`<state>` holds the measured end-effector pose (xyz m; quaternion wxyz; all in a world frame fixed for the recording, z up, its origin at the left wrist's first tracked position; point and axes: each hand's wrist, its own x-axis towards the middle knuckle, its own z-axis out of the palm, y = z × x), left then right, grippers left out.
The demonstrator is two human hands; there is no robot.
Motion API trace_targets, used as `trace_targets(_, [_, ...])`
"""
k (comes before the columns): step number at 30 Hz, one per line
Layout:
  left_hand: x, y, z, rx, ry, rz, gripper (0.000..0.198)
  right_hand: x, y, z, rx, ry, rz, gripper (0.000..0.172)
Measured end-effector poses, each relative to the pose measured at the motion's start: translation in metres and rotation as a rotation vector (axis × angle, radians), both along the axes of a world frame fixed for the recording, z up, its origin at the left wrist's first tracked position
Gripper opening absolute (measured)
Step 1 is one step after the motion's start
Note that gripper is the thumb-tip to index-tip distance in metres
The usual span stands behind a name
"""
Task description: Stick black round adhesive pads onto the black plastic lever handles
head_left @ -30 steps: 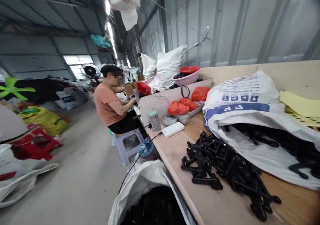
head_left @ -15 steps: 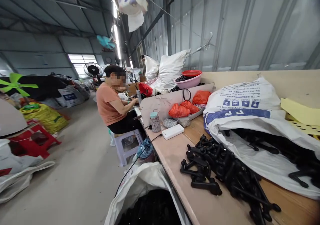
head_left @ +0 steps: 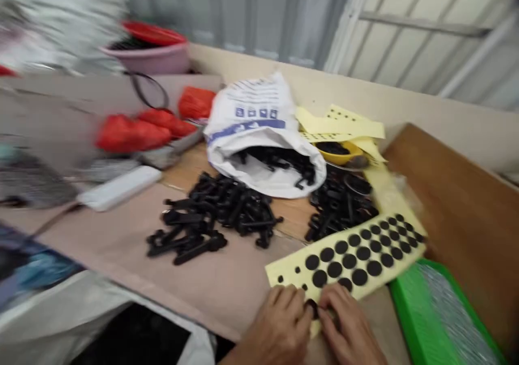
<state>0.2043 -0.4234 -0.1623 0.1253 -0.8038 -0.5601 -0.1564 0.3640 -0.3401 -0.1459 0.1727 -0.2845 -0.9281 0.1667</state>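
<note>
A yellow backing sheet (head_left: 286, 265) carrying rows of black round pads (head_left: 341, 247) lies at an angle at the front right of the table. My left hand (head_left: 279, 322) is closed at the sheet's near edge, fingers curled over it. Beside it my right hand (head_left: 346, 322) is closed in a pinch at one black round pad (head_left: 312, 307) between the two hands. Motion blurs the fingertips, and the hands cover the sheet's near corner. Beyond the sheet lie a pile of black arm-shaped parts (head_left: 239, 205) and a second heap of black parts (head_left: 336, 203).
A white woven sack (head_left: 251, 97) of black parts lies open behind the piles. A green tray (head_left: 409, 300) is at right, by a brown board (head_left: 454, 203). A yellow bowl (head_left: 348, 154), a white power bank-like box (head_left: 121, 188) and an open floor sack (head_left: 40, 322) are around.
My view has swung right and down from the aisle and seated co-worker to the table. Both hands and the yellow sheet of round pads are now in sight.
</note>
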Motion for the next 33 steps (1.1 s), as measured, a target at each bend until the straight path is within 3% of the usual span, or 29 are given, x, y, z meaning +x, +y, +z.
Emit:
trace_targets(3, [0.001, 0.001, -0.009, -0.013, -0.218, 0.034, 0.025, -0.004, 0.003, -0.004, -0.168, 0.028, -0.081, 0.013])
trace_targets(9, [0.002, -0.003, -0.001, -0.066, -0.157, 0.037, 0.029, -0.008, -0.001, 0.006, -0.277, 0.068, -0.101, 0.014])
trace_targets(13, [0.001, 0.000, -0.004, -0.003, -0.184, 0.028, 0.024, -0.006, 0.000, 0.007, -0.375, 0.111, -0.058, 0.016])
trace_targets(16, [0.003, 0.002, -0.015, 0.107, -0.242, 0.009, 0.023, -0.005, -0.003, 0.007, -0.342, 0.144, -0.032, 0.014])
trace_targets(20, [-0.005, 0.003, -0.022, 0.219, -0.273, -0.024, 0.021, -0.008, -0.006, 0.003, -0.120, 0.126, 0.076, 0.015])
trace_targets(23, [-0.029, 0.001, -0.008, 0.182, -0.297, -0.029, 0.022, -0.009, -0.004, -0.002, 0.016, 0.155, 0.112, 0.018])
trace_targets(25, [-0.052, 0.004, 0.006, 0.157, -0.299, 0.085, 0.023, -0.008, -0.003, 0.000, 0.014, 0.170, 0.114, 0.021])
trace_targets(29, [-0.090, 0.023, 0.024, -0.004, -0.286, 0.378, 0.024, 0.000, -0.001, 0.011, -0.231, 0.102, 0.088, 0.019])
trace_targets(33, [-0.101, 0.028, 0.034, -0.232, -0.318, 0.370, 0.029, 0.008, 0.002, 0.017, -0.498, 0.134, 0.047, 0.012])
